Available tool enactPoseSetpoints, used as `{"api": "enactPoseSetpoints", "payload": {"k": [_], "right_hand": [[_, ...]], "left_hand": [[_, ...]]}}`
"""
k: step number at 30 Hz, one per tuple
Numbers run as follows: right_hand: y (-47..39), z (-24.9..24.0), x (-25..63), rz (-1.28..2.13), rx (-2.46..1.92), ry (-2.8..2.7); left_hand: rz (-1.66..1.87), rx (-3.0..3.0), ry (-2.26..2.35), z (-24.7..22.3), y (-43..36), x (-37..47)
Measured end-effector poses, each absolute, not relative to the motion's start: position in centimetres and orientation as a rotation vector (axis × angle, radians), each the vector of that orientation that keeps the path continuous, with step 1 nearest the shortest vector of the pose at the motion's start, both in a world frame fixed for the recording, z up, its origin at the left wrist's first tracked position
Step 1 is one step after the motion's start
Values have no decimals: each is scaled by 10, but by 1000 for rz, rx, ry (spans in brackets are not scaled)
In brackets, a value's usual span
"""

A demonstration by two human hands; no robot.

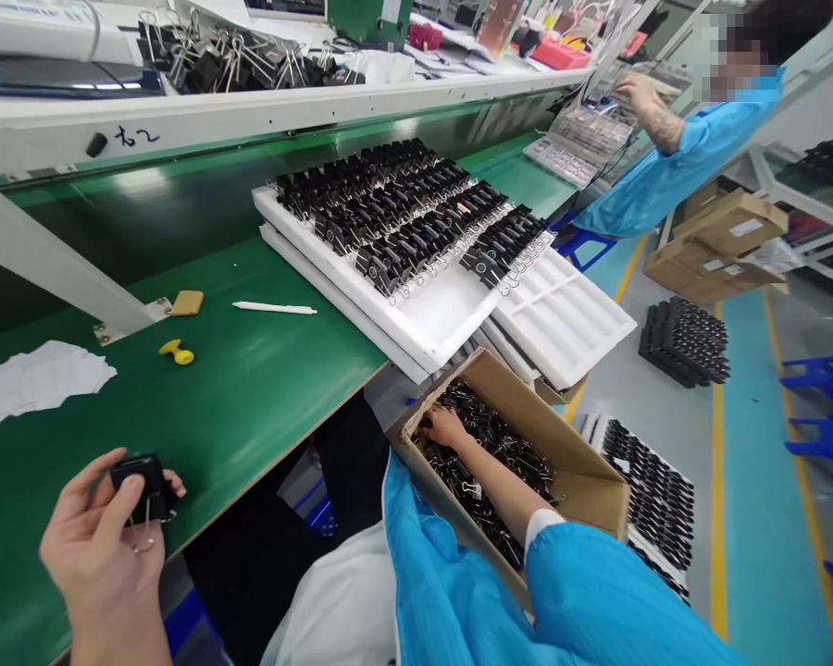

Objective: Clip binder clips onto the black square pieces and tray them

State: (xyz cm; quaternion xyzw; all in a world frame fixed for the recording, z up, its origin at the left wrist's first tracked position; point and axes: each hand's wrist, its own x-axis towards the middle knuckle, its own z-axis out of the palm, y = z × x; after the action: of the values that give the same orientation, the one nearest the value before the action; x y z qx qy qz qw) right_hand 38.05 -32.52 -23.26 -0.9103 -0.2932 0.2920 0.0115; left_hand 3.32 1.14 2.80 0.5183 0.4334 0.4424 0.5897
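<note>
My left hand [107, 523] is closed round a black device [142, 476] with a metal binder clip hanging beneath it, over the front edge of the green table [270, 370]. Down inside an open cardboard box [576, 453] of black binder clips [528, 462] is my right hand [444, 425]; its fingertips are hidden among the clips, so what they hold does not show. Rows of black clipped pieces [416, 217] stand in a white foam tray [451, 324] above the box.
A white pen [274, 307], a yellow stamp-like piece [177, 351], a tan block [187, 302] and white papers [34, 379] lie on the table. Another person [687, 157] in blue sits at the far right. Filled trays [649, 490] are on the floor.
</note>
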Motion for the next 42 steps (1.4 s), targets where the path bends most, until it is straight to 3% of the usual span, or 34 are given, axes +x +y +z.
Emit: {"api": "enactPoseSetpoints", "payload": {"k": [12, 22, 31, 36, 42], "right_hand": [[-333, -212, 382, 736, -2248, -475], [-346, -92, 345, 685, -1244, 105], [-208, 11, 246, 926, -1028, -164], [-111, 20, 242, 732, -1143, -557], [-3, 6, 235, 829, -1218, -590]], "left_hand": [[1015, 1172, 967, 25, 11, 30], [1058, 1082, 917, 7, 22, 28], [1044, 1055, 891, 7, 18, 25], [1002, 1091, 871, -1, 17, 24], [923, 1171, 827, -4, 14, 22]]}}
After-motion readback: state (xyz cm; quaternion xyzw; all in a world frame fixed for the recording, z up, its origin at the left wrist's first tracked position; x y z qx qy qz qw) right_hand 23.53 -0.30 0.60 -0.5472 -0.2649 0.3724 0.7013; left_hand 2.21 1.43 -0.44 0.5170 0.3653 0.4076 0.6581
